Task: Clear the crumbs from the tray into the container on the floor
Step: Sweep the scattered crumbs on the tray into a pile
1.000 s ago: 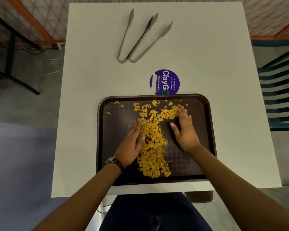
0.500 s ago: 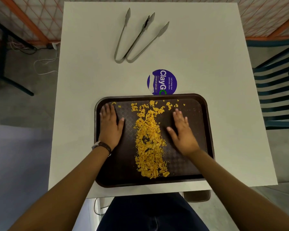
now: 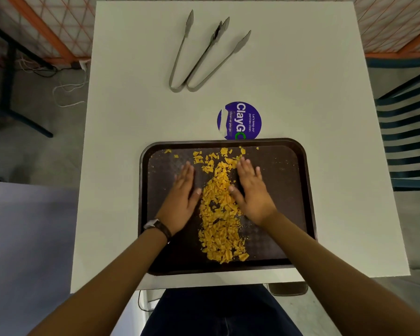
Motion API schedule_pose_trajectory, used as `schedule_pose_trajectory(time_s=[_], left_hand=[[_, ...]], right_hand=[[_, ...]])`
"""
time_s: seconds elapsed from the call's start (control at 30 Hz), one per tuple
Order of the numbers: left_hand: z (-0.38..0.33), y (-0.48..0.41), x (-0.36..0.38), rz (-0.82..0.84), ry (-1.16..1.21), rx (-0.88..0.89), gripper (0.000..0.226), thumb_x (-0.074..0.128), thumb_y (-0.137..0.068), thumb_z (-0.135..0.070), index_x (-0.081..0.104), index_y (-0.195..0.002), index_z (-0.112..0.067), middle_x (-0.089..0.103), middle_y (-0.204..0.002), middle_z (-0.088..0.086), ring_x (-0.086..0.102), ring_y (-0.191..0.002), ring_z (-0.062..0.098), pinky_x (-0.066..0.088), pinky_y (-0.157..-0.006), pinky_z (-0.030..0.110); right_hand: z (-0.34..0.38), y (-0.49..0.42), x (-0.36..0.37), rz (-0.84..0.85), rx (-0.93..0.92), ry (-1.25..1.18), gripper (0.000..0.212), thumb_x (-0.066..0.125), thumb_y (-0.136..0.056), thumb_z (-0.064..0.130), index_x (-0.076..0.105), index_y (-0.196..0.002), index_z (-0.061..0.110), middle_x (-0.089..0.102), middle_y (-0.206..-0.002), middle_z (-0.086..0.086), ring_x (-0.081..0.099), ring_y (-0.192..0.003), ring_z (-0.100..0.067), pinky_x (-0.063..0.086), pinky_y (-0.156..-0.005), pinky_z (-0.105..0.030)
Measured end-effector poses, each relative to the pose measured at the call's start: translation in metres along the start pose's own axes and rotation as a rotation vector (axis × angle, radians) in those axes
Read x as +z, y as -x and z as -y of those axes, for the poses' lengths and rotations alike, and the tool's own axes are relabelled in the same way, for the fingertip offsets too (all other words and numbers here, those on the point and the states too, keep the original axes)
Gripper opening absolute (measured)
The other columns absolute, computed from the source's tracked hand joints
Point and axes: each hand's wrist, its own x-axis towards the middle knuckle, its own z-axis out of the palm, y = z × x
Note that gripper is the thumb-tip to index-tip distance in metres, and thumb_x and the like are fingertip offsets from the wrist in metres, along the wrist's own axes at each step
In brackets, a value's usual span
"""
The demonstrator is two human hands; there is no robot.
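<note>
A dark brown tray [image 3: 298,180] lies at the near edge of the white table [image 3: 301,88]. Orange-yellow crumbs [image 3: 220,214] form a long heap down its middle, with loose bits near the far rim. My left hand [image 3: 182,197] lies flat on the tray at the heap's left side, fingers together, holding nothing. My right hand [image 3: 252,190] lies flat against the heap's right side, thumb touching the crumbs. A watch is on my left wrist. No container on the floor is in view.
Two metal tongs [image 3: 199,52] lie at the far middle of the table. A round purple sticker [image 3: 239,121] sits just beyond the tray. A slatted dark chair [image 3: 407,141] stands to the right. Cables [image 3: 66,88] and a table leg are on the floor at left.
My left hand moved right from the tray's far left corner to the heap's left side. My right hand slid a little left, narrowing the heap.
</note>
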Motion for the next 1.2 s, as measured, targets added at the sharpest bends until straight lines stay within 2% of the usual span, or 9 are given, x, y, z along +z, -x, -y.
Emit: schedule_pose_trajectory(time_s=[0.17, 0.27, 0.47, 0.57, 0.63, 0.77, 0.93, 1.07, 1.2], left_hand=[[0.023, -0.027, -0.026, -0.133, -0.148, -0.056, 0.061, 0.031, -0.098, -0.032, 0.001, -0.146, -0.010, -0.005, -0.156, 0.006, -0.012, -0.143, 0.017, -0.004, -0.119, 0.036], [0.026, -0.034, -0.029, -0.121, -0.190, -0.063, 0.061, 0.031, -0.098, -0.031, 0.002, -0.146, -0.007, -0.004, -0.157, 0.011, -0.010, -0.144, 0.020, -0.007, -0.118, 0.034], [0.024, -0.031, -0.009, 0.054, -0.195, 0.010, 0.070, 0.021, -0.090, -0.053, -0.003, -0.148, -0.019, -0.005, -0.157, -0.001, -0.007, -0.145, 0.022, 0.005, -0.118, 0.042], [0.006, -0.021, 0.002, 0.156, -0.131, 0.098, 0.064, 0.029, -0.095, -0.044, -0.003, -0.147, -0.023, -0.003, -0.155, -0.006, -0.011, -0.141, 0.017, 0.006, -0.117, 0.038], [-0.002, -0.016, 0.006, 0.203, -0.105, 0.136, 0.060, 0.031, -0.097, -0.037, 0.002, -0.147, -0.023, 0.003, -0.156, -0.004, -0.009, -0.140, 0.016, 0.012, -0.117, 0.038], [-0.002, -0.021, 0.002, 0.120, -0.091, 0.146, 0.056, 0.028, -0.096, -0.037, 0.013, -0.147, -0.020, 0.012, -0.157, 0.002, 0.008, -0.145, 0.025, 0.025, -0.114, 0.040], [-0.008, -0.043, -0.011, 0.001, -0.091, 0.109, 0.056, 0.034, -0.098, -0.029, 0.011, -0.147, -0.019, 0.009, -0.157, 0.002, -0.003, -0.143, 0.022, 0.013, -0.113, 0.036], [-0.009, -0.055, -0.012, -0.014, -0.107, 0.098, 0.057, 0.036, -0.098, -0.030, 0.012, -0.147, -0.017, 0.008, -0.157, 0.001, -0.008, -0.137, 0.009, 0.007, -0.112, 0.030], [-0.007, -0.055, -0.001, 0.044, -0.120, 0.094, 0.057, 0.035, -0.097, -0.031, 0.012, -0.147, -0.018, 0.010, -0.157, 0.002, 0.000, -0.144, 0.022, 0.018, -0.114, 0.038]], right_hand=[[0.018, 0.016, 0.012, 0.159, -0.163, -0.069, 0.069, 0.026, -0.095, 0.051, 0.000, -0.150, 0.018, -0.004, -0.158, 0.003, -0.009, -0.146, -0.009, -0.007, -0.119, -0.031], [0.013, 0.016, 0.003, 0.120, -0.168, -0.115, 0.067, 0.030, -0.095, 0.049, 0.009, -0.150, 0.016, 0.004, -0.157, 0.004, -0.002, -0.147, -0.008, -0.004, -0.119, -0.029], [-0.025, -0.017, -0.023, -0.075, -0.046, -0.044, 0.068, 0.029, -0.094, 0.050, 0.017, -0.150, 0.015, 0.012, -0.158, -0.002, -0.001, -0.147, -0.013, -0.004, -0.119, -0.034], [-0.031, -0.027, -0.023, -0.051, -0.046, -0.027, 0.070, 0.029, -0.092, 0.052, 0.018, -0.150, 0.015, 0.014, -0.158, -0.004, 0.000, -0.147, -0.015, -0.003, -0.120, -0.036], [-0.028, -0.028, -0.018, -0.037, -0.070, -0.015, 0.071, 0.029, -0.092, 0.052, 0.018, -0.150, 0.013, 0.015, -0.158, -0.005, 0.002, -0.147, -0.016, -0.002, -0.120, -0.037], [-0.009, -0.020, -0.003, 0.027, -0.148, -0.057, 0.069, 0.033, -0.094, 0.048, 0.016, -0.150, 0.011, 0.013, -0.158, -0.005, 0.004, -0.147, -0.015, -0.003, -0.120, -0.034], [0.008, 0.000, 0.008, 0.150, -0.272, -0.111, 0.069, 0.032, -0.095, 0.050, 0.018, -0.150, 0.011, 0.014, -0.158, -0.003, 0.005, -0.147, -0.013, 0.001, -0.121, -0.037], [0.006, 0.004, 0.002, 0.140, -0.275, -0.165, 0.066, 0.038, -0.094, 0.046, 0.026, -0.147, 0.009, 0.021, -0.157, -0.003, 0.012, -0.146, -0.013, 0.003, -0.120, -0.032], [-0.003, -0.011, -0.008, 0.054, -0.263, -0.094, 0.065, 0.039, -0.093, 0.047, 0.032, -0.145, 0.007, 0.026, -0.155, -0.008, 0.013, -0.146, -0.016, 0.004, -0.120, -0.033]])
